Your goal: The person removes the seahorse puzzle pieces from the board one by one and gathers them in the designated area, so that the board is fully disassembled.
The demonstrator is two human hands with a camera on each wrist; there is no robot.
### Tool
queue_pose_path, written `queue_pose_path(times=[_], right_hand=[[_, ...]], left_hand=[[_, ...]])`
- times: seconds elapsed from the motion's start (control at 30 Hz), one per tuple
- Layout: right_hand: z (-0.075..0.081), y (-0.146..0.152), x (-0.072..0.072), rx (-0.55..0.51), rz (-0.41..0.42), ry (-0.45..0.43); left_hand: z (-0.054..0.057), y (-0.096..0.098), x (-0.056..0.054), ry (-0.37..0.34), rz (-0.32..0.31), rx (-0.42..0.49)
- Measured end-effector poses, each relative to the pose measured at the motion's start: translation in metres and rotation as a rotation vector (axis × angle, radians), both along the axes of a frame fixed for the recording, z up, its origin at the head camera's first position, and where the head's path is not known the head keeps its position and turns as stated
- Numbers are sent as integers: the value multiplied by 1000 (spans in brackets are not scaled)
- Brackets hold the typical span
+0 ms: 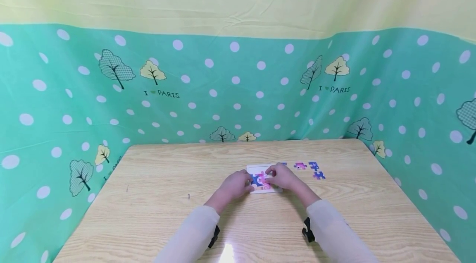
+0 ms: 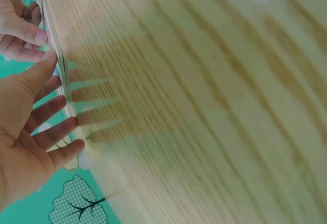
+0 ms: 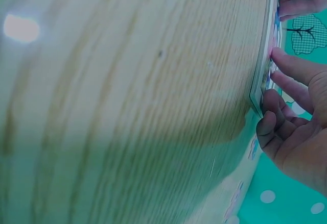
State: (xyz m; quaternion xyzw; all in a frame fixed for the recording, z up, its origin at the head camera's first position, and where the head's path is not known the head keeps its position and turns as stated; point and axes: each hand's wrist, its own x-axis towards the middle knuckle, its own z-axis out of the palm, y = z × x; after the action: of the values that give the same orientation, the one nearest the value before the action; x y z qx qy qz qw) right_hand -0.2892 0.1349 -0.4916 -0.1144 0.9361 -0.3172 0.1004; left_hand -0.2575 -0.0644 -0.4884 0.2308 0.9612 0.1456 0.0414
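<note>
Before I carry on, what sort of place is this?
Probably an indoor tabletop workspace, partly screened off: polka-dot fabric hangs behind and at the sides of a wood-grain table, where loose jigsaw pieces lie beside a puzzle board.

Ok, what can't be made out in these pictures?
Head: jigsaw picture, partly covered by the left hand and right hand.
Head: jigsaw piece behind the right hand, partly hidden by it.
Head: exact prints on the rightmost jigsaw pieces, too small.
Right wrist: rest of the left hand, cut off at top right.
</note>
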Motion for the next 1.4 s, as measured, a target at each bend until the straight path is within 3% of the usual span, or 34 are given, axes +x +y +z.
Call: queue_pose_path(times=[0.6, 1.4], right_hand=[[1, -2, -1, -43, -23, -28], [4, -2, -2, -35, -40, -70]], left_hand=[[3, 4, 1, 29, 15, 5], [2, 8, 0, -34, 77, 13]])
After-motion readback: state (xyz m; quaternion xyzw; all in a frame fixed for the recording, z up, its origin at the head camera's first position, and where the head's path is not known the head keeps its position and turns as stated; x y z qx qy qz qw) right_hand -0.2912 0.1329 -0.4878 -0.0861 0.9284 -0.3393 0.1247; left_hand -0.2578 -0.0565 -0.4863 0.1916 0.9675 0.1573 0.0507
